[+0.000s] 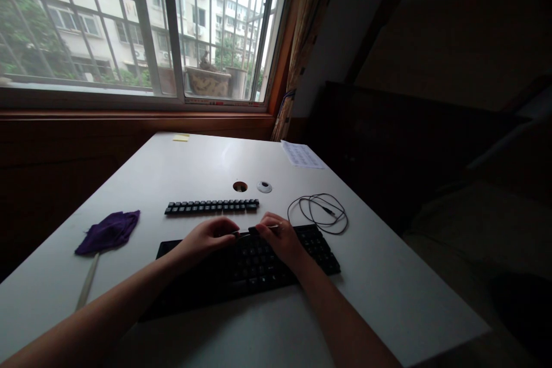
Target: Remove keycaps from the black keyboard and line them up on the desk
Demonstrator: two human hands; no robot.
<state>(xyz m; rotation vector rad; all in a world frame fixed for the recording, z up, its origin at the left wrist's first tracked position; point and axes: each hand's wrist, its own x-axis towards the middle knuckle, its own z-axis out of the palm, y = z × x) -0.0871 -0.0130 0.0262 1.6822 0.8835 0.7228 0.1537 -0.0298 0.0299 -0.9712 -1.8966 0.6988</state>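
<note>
Over the top edge of a black keyboard (263,267), my two hands meet with their fingers pinched. My left hand (211,234) is closed on the end of a thin, pale wire-like tool (244,232), which runs toward the other hand. Between the fingers of my right hand (278,236) sits a small black piece (253,231) that looks like a keycap. A thin light strip also shows by the right fingers. Exactly how the piece and the tool touch is too small to tell. Just behind the keyboard, loose black keycaps (211,207) lie in two rows.
A coiled black cable (321,213) lies behind the keyboard's right end. At left are a purple cloth (107,233) and a pale stick (87,282). Farther back are a cable hole (240,187), its round cover (264,187), printed paper (302,154) and yellow notes (181,137).
</note>
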